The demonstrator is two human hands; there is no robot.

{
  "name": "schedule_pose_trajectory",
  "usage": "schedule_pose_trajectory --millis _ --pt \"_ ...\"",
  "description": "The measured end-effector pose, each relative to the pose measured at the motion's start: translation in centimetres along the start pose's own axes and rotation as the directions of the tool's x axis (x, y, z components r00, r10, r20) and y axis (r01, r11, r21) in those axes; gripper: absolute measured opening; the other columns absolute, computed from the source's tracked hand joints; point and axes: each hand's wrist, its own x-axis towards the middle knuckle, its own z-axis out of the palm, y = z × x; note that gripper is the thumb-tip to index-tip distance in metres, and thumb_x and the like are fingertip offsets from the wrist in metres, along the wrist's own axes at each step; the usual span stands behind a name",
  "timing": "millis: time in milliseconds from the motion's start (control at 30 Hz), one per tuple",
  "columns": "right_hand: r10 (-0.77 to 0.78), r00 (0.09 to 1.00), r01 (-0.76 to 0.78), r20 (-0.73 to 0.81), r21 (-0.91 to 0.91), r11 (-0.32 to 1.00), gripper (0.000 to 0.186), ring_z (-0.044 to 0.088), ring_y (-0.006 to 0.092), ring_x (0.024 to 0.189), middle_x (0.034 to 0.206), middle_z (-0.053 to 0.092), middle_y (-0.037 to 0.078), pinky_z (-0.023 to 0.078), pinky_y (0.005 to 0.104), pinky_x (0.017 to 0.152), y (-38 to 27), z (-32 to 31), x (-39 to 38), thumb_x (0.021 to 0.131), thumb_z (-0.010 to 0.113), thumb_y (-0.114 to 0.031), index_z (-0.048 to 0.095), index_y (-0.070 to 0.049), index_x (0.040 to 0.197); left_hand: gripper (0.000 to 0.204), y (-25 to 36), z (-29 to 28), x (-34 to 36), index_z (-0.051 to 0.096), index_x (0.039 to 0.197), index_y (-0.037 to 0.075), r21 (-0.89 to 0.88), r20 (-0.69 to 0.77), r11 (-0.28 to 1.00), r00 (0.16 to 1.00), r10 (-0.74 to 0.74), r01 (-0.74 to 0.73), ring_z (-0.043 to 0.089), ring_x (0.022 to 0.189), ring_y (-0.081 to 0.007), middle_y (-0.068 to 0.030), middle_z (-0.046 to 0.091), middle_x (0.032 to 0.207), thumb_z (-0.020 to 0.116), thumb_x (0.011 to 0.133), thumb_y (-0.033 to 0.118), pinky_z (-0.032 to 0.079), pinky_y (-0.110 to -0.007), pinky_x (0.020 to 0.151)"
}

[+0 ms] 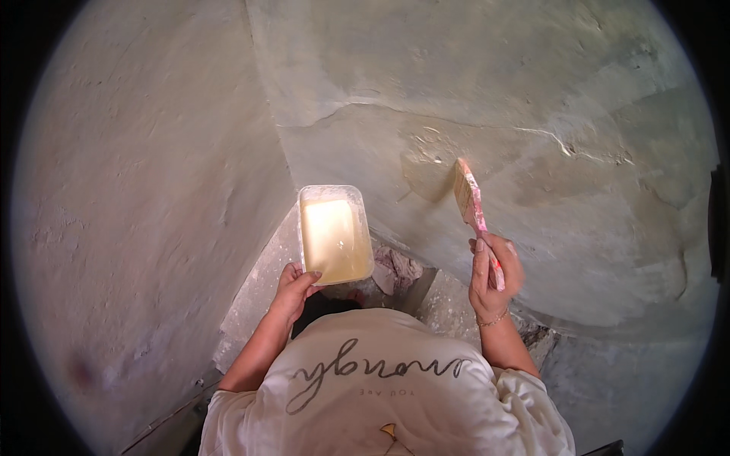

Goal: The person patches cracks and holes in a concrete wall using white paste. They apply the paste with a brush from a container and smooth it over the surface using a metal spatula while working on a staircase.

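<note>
Shallow clear plastic tub with round corners (332, 188): just left of the middle, past the white shirt (395, 334), with pale cream liquid (342, 258) in it and a bright shine on top.
Left hand (293, 289): curled on the tub's near left corner; the thumb lies over the rim, and some fingers are hidden, so I cannot tell how they bend.
Flat paintbrush with pale bristles and a pink, white-smeared handle (473, 205): right of the tub, by the big greenish-grey wall on the right (547, 76). I cannot tell if its tips touch the wall.
Right hand (496, 262): thumb and fingers bent snugly around the handle.
Brushing well: I think a flat, steady tub will stop spills. A small dip and soft, even strokes should help; too much liquid could drip. Bumpy spots may need slow brushing.
Left side: a large grey-brown wall (152, 190), with little bumps and scrapes.
Down below: a dusty grey floor (266, 266) with pale specks, between the walls.
On the floor: a crumpled pinkish-grey lump (397, 271), just right of the tub in view; maybe cloth.
Near the bristles: a darker, shiny brown patch (426, 171), with rough bits.
Right side: cloudy, patchy wall, with a long wavy ridge or crack (544, 132) running across it.
</note>
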Motion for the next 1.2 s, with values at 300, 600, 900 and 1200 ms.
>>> schedule_pose_trajectory --millis 300,600,900,1200 --pt "-0.031 0.999 0.030 0.036 0.042 0.999 0.018 0.060 0.0267 0.068 0.078 0.062 0.015 0.047 0.0314 0.061 1.0 2.9 0.8 0.075 0.064 0.005 0.063 0.001 0.092 0.040 -0.1 -0.2 0.7 0.038 0.110 -0.002 -0.003 0.046 1.000 0.999 -0.018 0.019 0.060 0.095 -0.0211 -0.0147 0.057 0.105 0.062 0.081 0.009 0.052 -0.035 0.082" --pt "-0.168 0.954 0.183 0.250 -0.039 0.982 0.019 0.059 0.0285 0.062 0.075 0.058 0.013 0.048 0.0356 0.056 0.3 2.3 0.7 0.074 0.067 -0.002 0.063 -0.005 0.092 0.040 0.0 -0.1 0.8 0.038 0.111 -0.003 -0.009 0.003 0.999 0.999 -0.048 0.048 0.060 0.096 -0.0215 -0.0140 0.057 0.106 0.062 0.081 0.008 0.052 -0.036 0.082" --pt "-0.214 0.916 0.258 0.340 -0.090 0.962 0.021 0.057 0.0271 0.059 0.069 0.056 0.010 0.044 0.0334 0.051 -1.0 -0.2 6.5 0.072 0.069 -0.003 0.063 -0.007 0.092 0.040 0.4 0.3 1.0 0.040 0.108 -0.005 0.062 0.023 0.998 1.000 0.002 -0.003 0.060 0.096 -0.0247 -0.0188 0.057 0.107 0.060 0.080 0.014 0.049 -0.039 0.085" --pt "-0.371 0.925 0.377 0.085 -0.350 0.858 0.036 0.055 0.0225 0.061 0.077 0.058 0.009 0.043 0.0313 0.050 -2.9 -2.5 4.0 0.061 0.071 -0.003 0.066 -0.010 0.096 0.032 0.6 0.0 0.9 0.040 0.102 -0.001 0.058 -0.006 0.998 1.000 -0.020 0.021 0.060 0.098 -0.0259 -0.0181 0.057 0.106 0.061 0.080 0.012 0.049 -0.042 0.087"
